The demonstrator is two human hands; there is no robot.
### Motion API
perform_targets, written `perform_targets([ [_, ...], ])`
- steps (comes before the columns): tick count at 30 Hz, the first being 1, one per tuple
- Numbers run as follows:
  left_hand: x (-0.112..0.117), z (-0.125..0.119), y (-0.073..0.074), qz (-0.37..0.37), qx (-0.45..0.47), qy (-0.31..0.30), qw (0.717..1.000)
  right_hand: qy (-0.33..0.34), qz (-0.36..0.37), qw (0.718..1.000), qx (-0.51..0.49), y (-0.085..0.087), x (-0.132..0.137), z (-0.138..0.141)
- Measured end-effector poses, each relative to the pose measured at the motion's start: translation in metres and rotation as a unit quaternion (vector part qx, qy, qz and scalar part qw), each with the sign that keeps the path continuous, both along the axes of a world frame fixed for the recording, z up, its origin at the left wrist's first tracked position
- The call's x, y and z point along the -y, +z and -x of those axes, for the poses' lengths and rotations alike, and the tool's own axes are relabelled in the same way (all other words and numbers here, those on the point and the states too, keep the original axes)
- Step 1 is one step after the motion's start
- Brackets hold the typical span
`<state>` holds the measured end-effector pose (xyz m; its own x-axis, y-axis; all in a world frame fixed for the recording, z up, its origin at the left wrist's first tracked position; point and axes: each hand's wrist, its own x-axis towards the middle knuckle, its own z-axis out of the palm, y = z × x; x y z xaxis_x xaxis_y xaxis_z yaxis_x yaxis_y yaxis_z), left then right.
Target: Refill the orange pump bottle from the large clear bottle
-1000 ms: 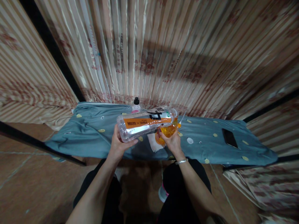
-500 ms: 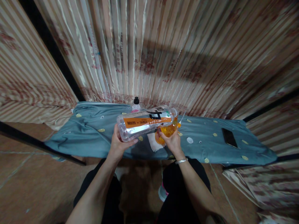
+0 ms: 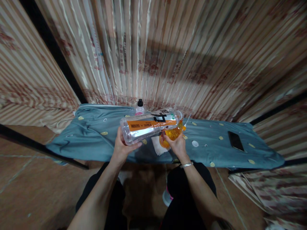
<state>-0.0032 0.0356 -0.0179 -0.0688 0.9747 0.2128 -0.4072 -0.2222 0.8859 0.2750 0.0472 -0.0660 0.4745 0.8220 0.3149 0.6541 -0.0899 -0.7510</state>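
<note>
My left hand (image 3: 122, 147) is closed around the base of a large clear plastic bottle (image 3: 150, 126) with an orange and silver label. The bottle lies tilted nearly flat, its neck pointing right over an orange-amber container (image 3: 173, 132). My right hand (image 3: 177, 145) grips that see-through container, which holds or is tinted with amber colour. The bottle's mouth meets the container's top; whether they touch I cannot tell. A white tissue (image 3: 159, 147) lies just below, on the cloth. Behind the bottle stands a small bottle with a black cap (image 3: 140, 103), partly hidden.
A blue-green patterned cloth (image 3: 88, 137) covers the narrow table. On it, to the right, lie a white round cap (image 3: 195, 144) and a black phone (image 3: 236, 141). A thin white stick (image 3: 188, 119) with an orange part shows behind the container. Striped curtains (image 3: 153, 57) hang behind.
</note>
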Motion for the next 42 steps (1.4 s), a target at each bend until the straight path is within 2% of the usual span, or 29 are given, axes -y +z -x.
perform_targets([
  [19,-0.0014,0.0001,-0.0024,-0.016,-0.002,0.0,1.0,0.012,-0.015,1.0,0.001,-0.0004,-0.0005,-0.0013],
  [42,0.0011,0.0009,0.0014,-0.001,-0.001,-0.007,1.0,0.003,0.006,1.0,0.002,0.0021,0.0002,-0.0004],
])
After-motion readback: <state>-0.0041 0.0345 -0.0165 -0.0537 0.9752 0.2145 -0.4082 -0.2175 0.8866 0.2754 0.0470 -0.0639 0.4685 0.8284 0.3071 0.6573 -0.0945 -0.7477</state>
